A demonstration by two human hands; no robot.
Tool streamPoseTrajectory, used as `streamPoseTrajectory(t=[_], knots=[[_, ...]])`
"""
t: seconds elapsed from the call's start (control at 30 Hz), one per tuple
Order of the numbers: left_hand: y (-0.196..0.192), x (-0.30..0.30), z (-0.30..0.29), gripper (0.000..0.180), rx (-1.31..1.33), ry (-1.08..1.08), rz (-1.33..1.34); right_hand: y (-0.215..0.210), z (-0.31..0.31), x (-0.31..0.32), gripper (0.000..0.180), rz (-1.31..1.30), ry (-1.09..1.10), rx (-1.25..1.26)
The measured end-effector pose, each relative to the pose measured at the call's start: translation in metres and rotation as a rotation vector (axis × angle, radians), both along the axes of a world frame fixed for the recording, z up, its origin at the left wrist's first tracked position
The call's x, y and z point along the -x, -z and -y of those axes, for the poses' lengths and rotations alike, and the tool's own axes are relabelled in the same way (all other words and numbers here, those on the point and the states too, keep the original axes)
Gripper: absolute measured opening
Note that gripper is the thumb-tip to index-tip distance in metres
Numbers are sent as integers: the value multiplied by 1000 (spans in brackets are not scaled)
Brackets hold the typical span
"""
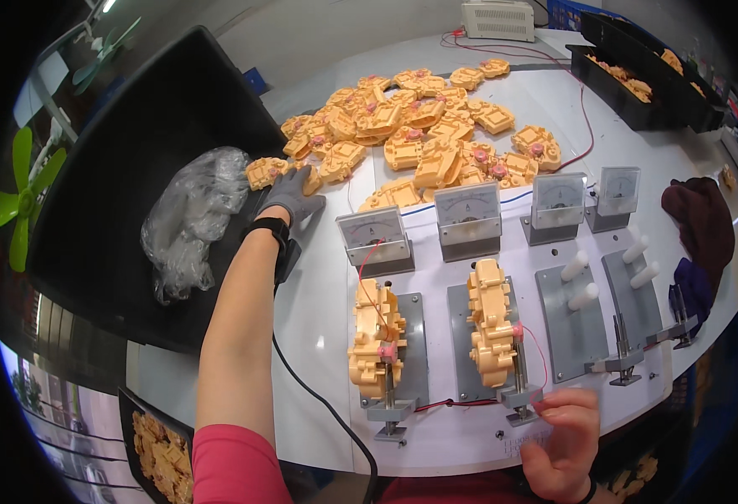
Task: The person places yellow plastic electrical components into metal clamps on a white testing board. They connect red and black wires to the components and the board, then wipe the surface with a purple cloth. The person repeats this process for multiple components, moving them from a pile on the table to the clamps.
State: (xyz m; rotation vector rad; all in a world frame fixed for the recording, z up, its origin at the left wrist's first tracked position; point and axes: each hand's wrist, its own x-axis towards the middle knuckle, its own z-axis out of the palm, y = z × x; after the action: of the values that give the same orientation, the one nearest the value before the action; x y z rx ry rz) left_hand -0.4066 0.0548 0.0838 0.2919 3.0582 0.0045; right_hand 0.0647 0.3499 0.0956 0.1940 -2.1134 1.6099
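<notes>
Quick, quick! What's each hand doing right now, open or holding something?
Left hand: gloved, at the yellow plastic parts; can't tell whether it's gripping one.
Right hand: open, fingers loosely curled, nothing seen in it, near the metal clamp.

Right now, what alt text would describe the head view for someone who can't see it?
A person's gloved left hand is at the edge of a heap of orange-yellow parts; the bare right hand hovers beside a metal clamp. Four gray fixtures, two bearing such parts, sit before four dial meters.
</notes>
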Motion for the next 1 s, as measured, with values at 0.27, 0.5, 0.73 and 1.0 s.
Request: streamPoseTrajectory(t=[0.27, 0.5, 0.73, 1.0], knots=[[-8, -70, -5, 65, -61, -45, -50, 8, 0, 2, 43, -36, 17, -21], [-9, -144, 51, 55, -552, -34, 20, 6, 5, 8, 44, -69, 38, 74], [-85, -248, 56, 40, -1502, -116, 380, 8, 5, 7, 38, -155, 14, 164], [-144, -328, -8, 35, -1591, 316, 424, -2, -43, -12, 36, -235, 376, 251]])
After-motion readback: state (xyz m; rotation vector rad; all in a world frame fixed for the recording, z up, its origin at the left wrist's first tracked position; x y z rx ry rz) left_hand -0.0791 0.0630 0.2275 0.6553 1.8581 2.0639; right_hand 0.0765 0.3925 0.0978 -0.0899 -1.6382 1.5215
